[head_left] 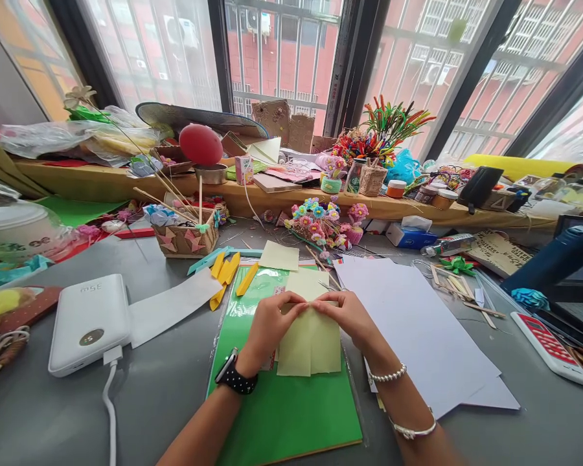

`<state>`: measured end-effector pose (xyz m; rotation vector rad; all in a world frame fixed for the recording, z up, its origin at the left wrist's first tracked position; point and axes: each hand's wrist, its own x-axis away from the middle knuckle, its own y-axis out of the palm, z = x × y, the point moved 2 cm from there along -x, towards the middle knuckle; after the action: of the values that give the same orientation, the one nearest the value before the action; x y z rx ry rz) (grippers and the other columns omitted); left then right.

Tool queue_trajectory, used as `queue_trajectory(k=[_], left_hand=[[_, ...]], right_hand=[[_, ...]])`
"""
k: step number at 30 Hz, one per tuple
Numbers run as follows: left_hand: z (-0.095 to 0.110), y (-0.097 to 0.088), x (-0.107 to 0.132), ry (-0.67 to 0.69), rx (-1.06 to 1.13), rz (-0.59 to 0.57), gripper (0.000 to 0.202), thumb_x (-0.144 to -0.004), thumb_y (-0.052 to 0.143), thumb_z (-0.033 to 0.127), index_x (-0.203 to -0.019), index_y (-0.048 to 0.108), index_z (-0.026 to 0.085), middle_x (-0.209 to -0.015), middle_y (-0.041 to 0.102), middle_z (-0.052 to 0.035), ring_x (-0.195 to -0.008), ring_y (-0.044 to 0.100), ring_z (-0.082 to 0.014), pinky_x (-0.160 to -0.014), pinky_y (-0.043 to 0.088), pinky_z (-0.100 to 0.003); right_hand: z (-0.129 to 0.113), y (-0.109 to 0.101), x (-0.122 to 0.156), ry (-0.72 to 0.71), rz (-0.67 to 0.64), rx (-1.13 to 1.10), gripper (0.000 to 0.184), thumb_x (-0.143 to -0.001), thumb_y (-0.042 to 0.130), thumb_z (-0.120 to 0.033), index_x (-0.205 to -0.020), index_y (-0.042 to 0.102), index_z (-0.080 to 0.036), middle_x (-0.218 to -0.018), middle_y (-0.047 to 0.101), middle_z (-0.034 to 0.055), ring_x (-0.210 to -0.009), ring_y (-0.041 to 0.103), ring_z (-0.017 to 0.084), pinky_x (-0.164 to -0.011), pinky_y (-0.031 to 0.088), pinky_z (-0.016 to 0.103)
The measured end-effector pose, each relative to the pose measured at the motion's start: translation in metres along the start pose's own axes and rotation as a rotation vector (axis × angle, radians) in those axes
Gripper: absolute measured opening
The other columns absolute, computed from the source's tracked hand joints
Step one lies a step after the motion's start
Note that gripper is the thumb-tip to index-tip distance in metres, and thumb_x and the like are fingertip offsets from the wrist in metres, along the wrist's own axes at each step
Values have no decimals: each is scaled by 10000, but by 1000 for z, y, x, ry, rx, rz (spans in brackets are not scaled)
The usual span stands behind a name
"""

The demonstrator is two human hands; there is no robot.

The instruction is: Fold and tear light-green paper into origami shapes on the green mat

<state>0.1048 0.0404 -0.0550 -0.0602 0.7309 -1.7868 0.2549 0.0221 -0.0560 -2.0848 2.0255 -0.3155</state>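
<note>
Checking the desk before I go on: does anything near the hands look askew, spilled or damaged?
Nothing looks spilled or damaged. The left hand and right hand pinch the pale yellow paper on the green mat. Beside it the white sheets lie fanned askew, and yellow strips lie scattered.

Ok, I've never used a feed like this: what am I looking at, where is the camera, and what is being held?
There is no machine: these are a person's two bare hands, seen from a camera worn on their head, looking forward and down. The left hand and right hand both pinch the top edge of a pale yellow paper sheet, which lies on a green board on the grey table. Left of it sits a white power bank; right of it lie large white paper sheets.
</note>
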Motion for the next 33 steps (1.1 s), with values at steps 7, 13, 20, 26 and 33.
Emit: queue_trajectory(k=[7,13,20,26,33], left_hand=[[1,-1,0,-42,71,-20,168,-738,511,305,-720,624,182,-763,653,-22,-737,570,-162,-687,418,-254],[-6,-1,-1,-199,327,-46,302,-663,602,343,-911,585,171,-862,639,-49,-806,574,-193,-681,433,-265],[-12,4,0,-286,564,-24,484,-635,639,329,-1062,486,160,-720,611,-22,-638,575,-148,-577,429,-238],[-9,4,0,-320,644,31,424,-595,674,305,-953,482,182,-605,556,46,-530,533,-100,-506,395,-192],[-7,4,0,-302,700,8,367,-628,657,278,-908,433,199,-591,555,52,-527,527,-89,-486,383,-170]], right_hand=[[-1,0,1,21,-23,-95,213,-647,591,-349,-677,661,-149,-675,621,31,-636,532,143,-555,379,226],[2,0,1,77,-11,-243,248,-602,636,-372,-677,645,-135,-634,605,25,-583,517,128,-514,366,220],[5,5,-1,115,-5,-413,250,-568,682,-354,-637,639,-117,-602,596,14,-550,499,109,-509,350,212],[5,9,-2,113,3,-505,227,-573,683,-339,-617,641,-120,-576,590,3,-517,473,92,-492,333,206],[5,11,-1,133,-1,-544,236,-580,681,-333,-648,640,-110,-591,594,17,-523,481,94,-490,341,205]])
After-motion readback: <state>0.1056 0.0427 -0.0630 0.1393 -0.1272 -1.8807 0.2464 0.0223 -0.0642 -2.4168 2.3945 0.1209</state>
